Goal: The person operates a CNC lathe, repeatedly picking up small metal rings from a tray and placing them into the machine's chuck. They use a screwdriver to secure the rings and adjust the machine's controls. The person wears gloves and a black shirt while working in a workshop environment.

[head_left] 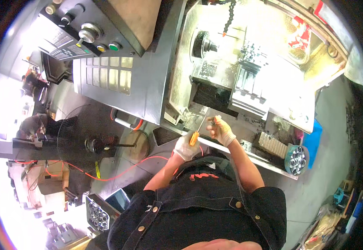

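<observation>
My left hand point(185, 146), in a whitish glove, is closed round the orange handle of a screwdriver point(194, 138). The thin metal shaft points up and to the right, toward the open machine. My right hand point(222, 131), also gloved, is up beside the shaft with its fingers bent together. Something small and dark seems to be at those fingertips, too small to name. Both hands are in front of my chest, at the front edge of a lathe. Inside the lathe are a round chuck point(203, 44) and a slotted metal slide point(249, 89).
A row of metal parts point(272, 145) and a round tray of metal rings point(289, 160) stand to the right. The grey sliding door point(148, 89) and the control panel point(75, 41) are at left. An orange hose point(125, 170) runs across the lower left, near a large fan point(79, 137).
</observation>
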`<state>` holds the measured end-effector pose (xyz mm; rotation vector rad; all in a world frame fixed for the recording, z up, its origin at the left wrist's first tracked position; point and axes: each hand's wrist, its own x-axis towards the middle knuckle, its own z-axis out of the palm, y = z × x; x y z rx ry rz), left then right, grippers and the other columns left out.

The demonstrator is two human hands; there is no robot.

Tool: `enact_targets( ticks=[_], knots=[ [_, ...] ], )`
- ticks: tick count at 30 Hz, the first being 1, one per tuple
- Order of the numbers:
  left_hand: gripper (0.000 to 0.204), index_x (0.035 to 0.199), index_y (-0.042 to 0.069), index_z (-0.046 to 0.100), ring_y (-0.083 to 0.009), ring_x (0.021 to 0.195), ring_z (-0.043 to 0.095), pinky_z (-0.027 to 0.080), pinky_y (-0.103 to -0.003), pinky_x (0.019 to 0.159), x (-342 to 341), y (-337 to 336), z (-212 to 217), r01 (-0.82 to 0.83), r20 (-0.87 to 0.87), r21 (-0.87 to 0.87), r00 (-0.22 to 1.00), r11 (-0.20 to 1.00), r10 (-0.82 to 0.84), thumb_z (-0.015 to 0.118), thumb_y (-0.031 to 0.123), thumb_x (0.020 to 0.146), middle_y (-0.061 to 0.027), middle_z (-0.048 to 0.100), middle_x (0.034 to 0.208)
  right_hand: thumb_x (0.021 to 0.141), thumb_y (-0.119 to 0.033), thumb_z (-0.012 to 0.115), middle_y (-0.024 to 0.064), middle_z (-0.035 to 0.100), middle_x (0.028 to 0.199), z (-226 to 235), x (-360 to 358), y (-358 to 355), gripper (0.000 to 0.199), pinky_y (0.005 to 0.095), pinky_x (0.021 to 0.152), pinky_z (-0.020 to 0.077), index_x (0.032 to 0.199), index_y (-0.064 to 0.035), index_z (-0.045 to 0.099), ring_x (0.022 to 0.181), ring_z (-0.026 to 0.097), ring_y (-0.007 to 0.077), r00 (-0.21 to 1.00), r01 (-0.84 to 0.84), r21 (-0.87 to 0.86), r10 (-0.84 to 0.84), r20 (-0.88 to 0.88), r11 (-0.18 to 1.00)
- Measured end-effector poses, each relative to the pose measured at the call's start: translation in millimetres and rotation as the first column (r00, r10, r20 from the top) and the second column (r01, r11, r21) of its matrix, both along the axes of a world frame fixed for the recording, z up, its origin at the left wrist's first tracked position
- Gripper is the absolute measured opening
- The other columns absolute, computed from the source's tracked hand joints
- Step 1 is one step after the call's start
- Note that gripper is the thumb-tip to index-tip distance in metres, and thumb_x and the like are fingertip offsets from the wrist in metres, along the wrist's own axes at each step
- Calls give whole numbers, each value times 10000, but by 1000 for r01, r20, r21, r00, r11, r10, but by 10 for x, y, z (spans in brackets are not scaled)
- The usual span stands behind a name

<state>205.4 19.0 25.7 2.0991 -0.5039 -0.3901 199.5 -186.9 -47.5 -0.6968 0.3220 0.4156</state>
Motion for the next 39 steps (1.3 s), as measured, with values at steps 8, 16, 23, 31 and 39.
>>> enact_targets(
  ticks=[8, 16, 23, 31, 39],
  knots=[
    [281, 995, 58, 536, -391, 810, 572, 459, -429, 691, 603, -434, 120, -99, 79, 191, 993, 977, 85, 539, 196, 750, -223, 597, 845, 846, -229, 560, 157, 555, 1091, -303, 1560, -743, 311, 384, 673, 500, 1083, -87, 417, 859, 598, 279, 984, 156, 94, -163, 73, 983],
    [315, 999, 41, 533, -394, 843, 566, 446, -445, 736, 826, -833, 344, -126, 38, 349, 992, 929, 120, 537, 225, 743, -226, 597, 878, 807, -358, 591, 89, 501, 1196, -368, 3083, -1339, 352, 418, 815, 428, 1024, -98, 496, 1152, 438, 270, 823, 565, -170, -567, 47, 807],
    [318, 1000, 16, 514, -379, 809, 564, 451, -393, 726, 972, -975, 269, -164, -20, 247, 984, 955, 175, 551, 184, 733, -213, 589, 845, 682, -196, 758, 96, 494, 1153, 16, 3397, -1419, 622, 427, 772, 469, 1163, -91, 379, 981, 514, 235, 800, 598, -251, -585, 132, 761],
    [380, 1074, 37, 547, -329, 885, 588, 462, -377, 755, 1114, -1077, 184, -189, -62, 256, 975, 948, 212, 576, 248, 760, -187, 606, 948, 645, -232, 777, 105, 574, 946, -126, 3380, -1540, 507, 300, 721, 461, 1006, 3, 509, 823, 553, 182, 700, 714, -423, -552, 453, 558],
    [329, 1004, 50, 557, -371, 863, 575, 458, -405, 717, 1359, -1137, 104, -217, 7, 329, 974, 919, 228, 567, 208, 716, -197, 611, 900, 796, -178, 544, 42, 518, 745, -98, 3168, -1549, 159, 330, 542, 494, 920, -101, 480, 627, 531, 167, 848, 530, -193, -508, 154, 826]
  ],
)
